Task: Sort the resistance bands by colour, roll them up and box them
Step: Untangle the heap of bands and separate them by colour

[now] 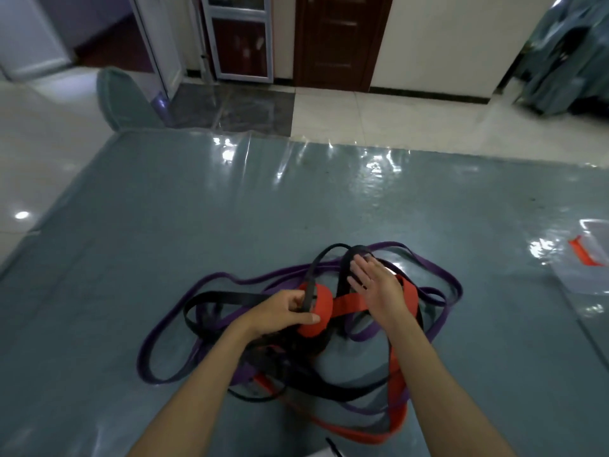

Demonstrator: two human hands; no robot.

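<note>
We see a table (164, 209) covered in grey-green cloth beneath a glossy, wrinkled clear plastic sheet (329, 166). The red band (352, 303), black bands (230, 296) and purple bands (171, 324) look like smooth, matt rubber. Beyond lie polished floor tiles (379, 117) and a dark wooden door (339, 37).

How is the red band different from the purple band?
The red band is partly wound into a tight roll, which the left hand grips; the purple band is not rolled at all and lies in loose loops. The right hand lies open on the red band's flat stretch; no hand touches the purple band. The red band looks wider than the purple one. Both are tangled in one pile on the grey-green table.
</note>
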